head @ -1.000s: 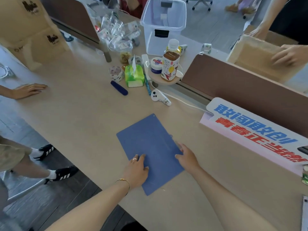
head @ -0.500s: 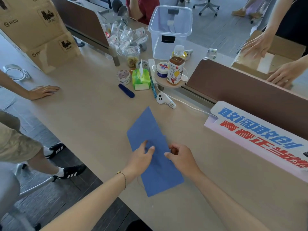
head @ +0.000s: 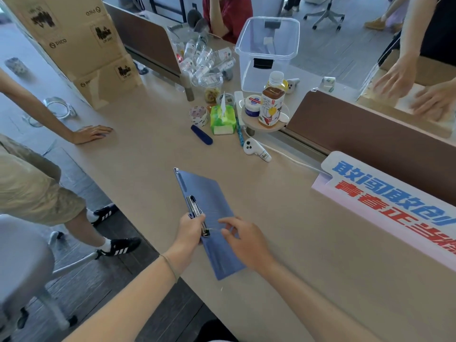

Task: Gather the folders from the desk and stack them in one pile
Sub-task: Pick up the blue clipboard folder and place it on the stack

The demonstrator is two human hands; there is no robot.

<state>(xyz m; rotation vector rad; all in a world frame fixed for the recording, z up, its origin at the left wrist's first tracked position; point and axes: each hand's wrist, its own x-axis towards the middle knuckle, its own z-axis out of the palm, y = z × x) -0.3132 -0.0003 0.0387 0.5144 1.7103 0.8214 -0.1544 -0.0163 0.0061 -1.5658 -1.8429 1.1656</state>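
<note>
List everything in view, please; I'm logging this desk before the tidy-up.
folder: one, blue, near desk edge, metal clip showing, tilted up on its left side
tea bottle: one, brown, on round stand
jar: one, white and blue, same stand
bin: one, clear, behind the stand
tissue pack: one, green, mid desk
tape roll: one, patterned, left of tissues
controller: one, white, near cable
empty bottles: several, clear, far desk
boxes: stacked, brown, far left
sign: one, blue and red lettering, right
other people's hands: three, left and far right
left hand: gripping the folder's clip edge
right hand: fingers open over the folder
</note>
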